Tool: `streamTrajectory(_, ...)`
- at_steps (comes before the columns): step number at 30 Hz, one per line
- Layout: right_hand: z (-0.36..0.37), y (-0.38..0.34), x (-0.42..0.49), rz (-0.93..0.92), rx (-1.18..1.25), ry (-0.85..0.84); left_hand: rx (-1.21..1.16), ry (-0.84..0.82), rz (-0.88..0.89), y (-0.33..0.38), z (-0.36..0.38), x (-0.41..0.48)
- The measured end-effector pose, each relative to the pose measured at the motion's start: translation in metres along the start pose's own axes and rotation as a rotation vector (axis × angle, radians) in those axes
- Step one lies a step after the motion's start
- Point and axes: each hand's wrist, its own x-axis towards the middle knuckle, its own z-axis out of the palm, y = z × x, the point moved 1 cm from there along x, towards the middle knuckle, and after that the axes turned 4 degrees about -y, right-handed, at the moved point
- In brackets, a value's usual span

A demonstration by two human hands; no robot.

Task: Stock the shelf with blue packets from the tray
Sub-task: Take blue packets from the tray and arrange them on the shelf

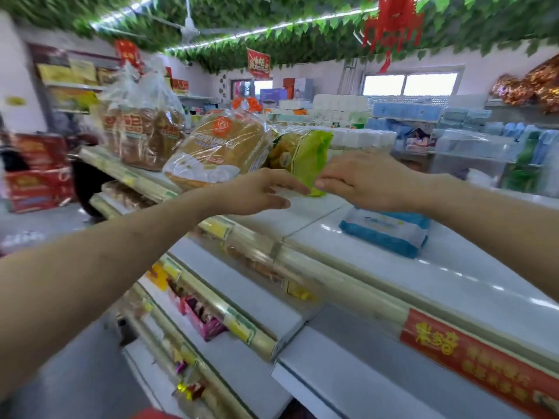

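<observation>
A blue and white packet (385, 234) lies flat on the white top shelf (453, 276), just under my right wrist. A green packet (308, 160) stands tilted on the same shelf beside the bread. My right hand (363, 182) pinches its lower right corner. My left hand (260, 192) reaches to its lower left edge, fingers stretched under it and touching. The tray is not in view.
Bagged bread loaves (217, 149) and taller bread bags (142, 128) crowd the top shelf to the left. Lower shelves (242, 300) hold pink snack packets (202, 319). Tissue packs (472, 152) fill the aisle behind. A red banner (472, 355) runs along the shelf front.
</observation>
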Motion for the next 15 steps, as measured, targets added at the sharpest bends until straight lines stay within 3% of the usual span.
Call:
streamTrajectory(7,0.035,-0.142,0.090,-0.403,0.167,-0.032,0.047,0.137,-0.471,-0.028,-0.009,-0.180)
streamTrajectory(11,0.085,-0.240,0.089,-0.616,0.319,-0.244,0.065,0.118,-0.757,-0.026,0.040,-0.287)
streamTrajectory(15,0.165,-0.329,0.046,-0.843,0.370,-0.470,0.058,0.065,-1.008,-0.012,0.138,-0.383)
